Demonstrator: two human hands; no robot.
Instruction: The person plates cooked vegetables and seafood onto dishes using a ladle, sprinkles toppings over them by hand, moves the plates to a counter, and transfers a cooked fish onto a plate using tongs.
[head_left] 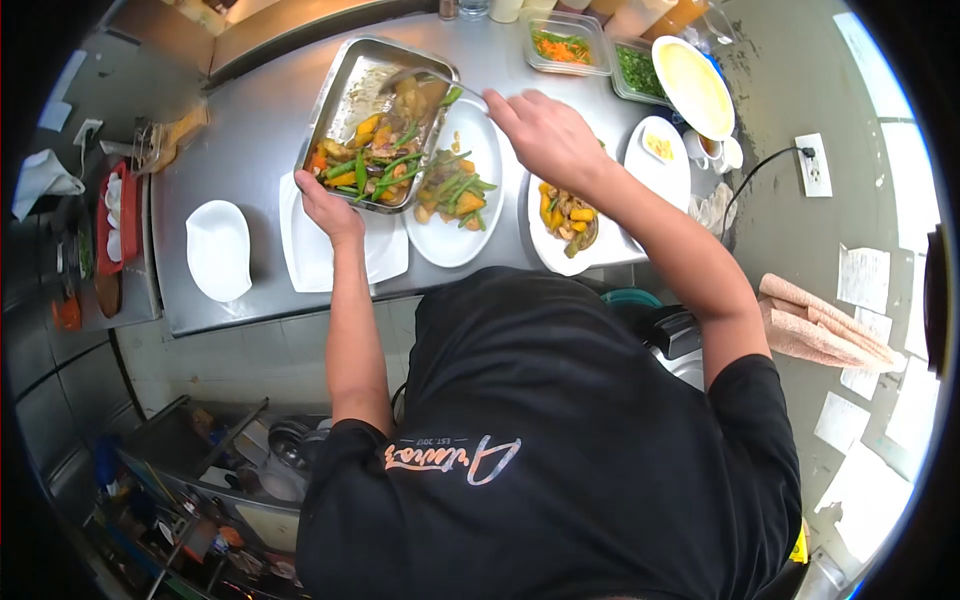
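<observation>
My left hand [335, 212] grips the near left corner of a rectangular metal pan [340, 75], which is tilted toward an oval white plate [462, 250]. Cooked vegetables [385, 160], with green beans and orange chunks, lie in the pan's near half. In my right hand [545, 135] is the handle of a metal spoon [440, 77], its bowl inside the pan. Some vegetables [455, 192] sit on the oval plate below. Under the pan is a square white plate [300, 250]. To the right, another white plate [558, 258] carries a mixed vegetable portion.
A white dish [218, 250] stands at the counter's left. Clear containers of shredded carrot [562, 47] and chopped greens [638, 72] are at the back, near several sauce bottles [640, 15]. A large pale plate [692, 88] leans at right. A cord [755, 165] runs to the wall outlet.
</observation>
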